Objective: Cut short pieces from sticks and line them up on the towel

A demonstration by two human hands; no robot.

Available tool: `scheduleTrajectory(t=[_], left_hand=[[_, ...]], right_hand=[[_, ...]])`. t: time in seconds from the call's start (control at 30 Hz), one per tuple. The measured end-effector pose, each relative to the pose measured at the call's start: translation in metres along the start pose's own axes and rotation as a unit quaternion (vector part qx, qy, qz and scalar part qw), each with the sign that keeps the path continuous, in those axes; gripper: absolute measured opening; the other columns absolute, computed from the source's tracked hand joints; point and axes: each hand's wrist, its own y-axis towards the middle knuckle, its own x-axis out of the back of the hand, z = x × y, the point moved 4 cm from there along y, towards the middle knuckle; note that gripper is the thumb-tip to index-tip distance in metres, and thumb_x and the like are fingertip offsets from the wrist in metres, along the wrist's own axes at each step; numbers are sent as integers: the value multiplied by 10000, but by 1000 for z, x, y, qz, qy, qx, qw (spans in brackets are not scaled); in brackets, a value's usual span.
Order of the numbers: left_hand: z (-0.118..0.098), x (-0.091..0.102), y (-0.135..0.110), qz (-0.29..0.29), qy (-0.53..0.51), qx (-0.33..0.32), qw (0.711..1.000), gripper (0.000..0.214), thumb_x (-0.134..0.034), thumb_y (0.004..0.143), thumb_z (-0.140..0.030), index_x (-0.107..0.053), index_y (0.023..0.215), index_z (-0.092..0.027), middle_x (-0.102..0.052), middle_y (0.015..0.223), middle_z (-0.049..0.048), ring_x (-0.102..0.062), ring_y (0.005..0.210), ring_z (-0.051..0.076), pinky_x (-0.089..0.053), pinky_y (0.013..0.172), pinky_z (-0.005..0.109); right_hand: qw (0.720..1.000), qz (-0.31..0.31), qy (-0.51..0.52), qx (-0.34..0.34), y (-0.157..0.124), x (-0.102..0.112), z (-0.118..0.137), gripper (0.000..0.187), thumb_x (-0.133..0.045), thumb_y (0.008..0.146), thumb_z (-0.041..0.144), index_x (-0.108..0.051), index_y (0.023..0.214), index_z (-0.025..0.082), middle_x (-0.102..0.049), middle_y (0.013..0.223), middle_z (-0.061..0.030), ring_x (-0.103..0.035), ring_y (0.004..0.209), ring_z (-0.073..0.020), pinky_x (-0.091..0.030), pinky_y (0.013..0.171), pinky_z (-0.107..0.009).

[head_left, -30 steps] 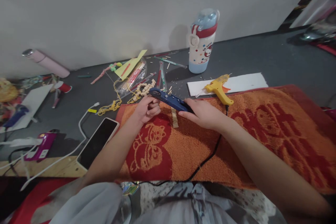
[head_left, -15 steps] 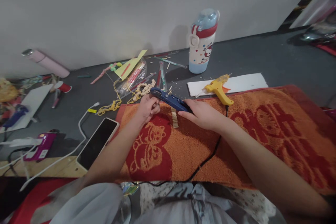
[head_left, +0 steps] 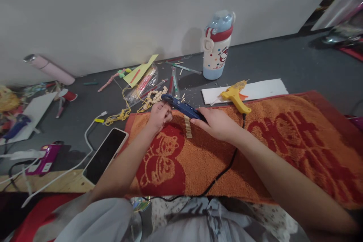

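Observation:
My right hand (head_left: pixel 215 123) is wrapped around the handles of a blue plier-like hand tool (head_left: pixel 184 108). The tool points up and left, with a rounded head; its exact kind is unclear. At that head, my left hand (head_left: pixel 161 116) is closed with its fingers pinched; whatever they hold is hidden or too small to make out. Just below the tool, a short row of small pale stick pieces (head_left: pixel 188 127) lies side by side on an orange towel (head_left: pixel 210 155). Behind the left fingers sits a heap of pale beaded pieces (head_left: pixel 154 97).
A yellow glue gun (head_left: pixel 236 97) rests partly on a white board (head_left: pixel 263 89), its black cord crossing the towel. A cartoon drink bottle (head_left: pixel 217 47) stands behind. Left are a phone (head_left: pixel 104 155), a white cable (head_left: pixel 88 136), yellow string (head_left: pixel 120 116) and a pink flask (head_left: pixel 52 69).
Almost nothing differs. The view has shifted very slightly; both hands and the blue tool keep nearly the same pose over the towel.

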Motion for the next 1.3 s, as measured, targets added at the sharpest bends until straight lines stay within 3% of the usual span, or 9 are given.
scheduleTrajectory(t=[0.17,0.4,0.53,0.67,1.3], left_hand=[[-5,-2,-1,40,-12,6,999,352,-644,701,-385,-429,544,-155,-267,369,-104,-238,272,2,-214,359,160],[-5,1,0,9,28,-38,999,347,-660,695,-454,-503,608,-157,-261,374,-107,-254,290,14,-177,356,165],[-5,5,1,-17,58,-79,995,318,-645,716,-447,-517,647,-164,-387,444,-81,-284,310,10,-167,358,179],[-9,4,-2,-42,66,-89,993,300,-651,720,-397,-472,616,-180,-334,433,-89,-284,334,22,-201,377,188],[-15,8,-9,-81,178,-157,968,251,-612,736,-240,-452,554,-173,-386,462,-59,-339,453,59,-261,481,199]], right_hand=[[999,-8,34,-19,1,1,-3,385,-361,909,495,-538,908,153,-672,866,-129,-630,793,-243,-385,633,-284],[984,-15,171,-54,3,-5,-19,432,-351,893,540,-523,994,157,-660,979,-119,-614,877,-231,-430,701,-292],[991,-3,133,-30,0,-2,-13,426,-425,861,529,-514,1020,145,-648,981,-127,-606,866,-247,-427,712,-311],[995,-4,102,-3,-2,0,-4,408,-458,851,489,-502,1052,136,-635,985,-131,-597,878,-258,-422,719,-316],[997,-59,42,26,-2,-3,-4,473,-433,867,491,-460,1138,105,-598,1083,-179,-562,1004,-298,-420,819,-368]])
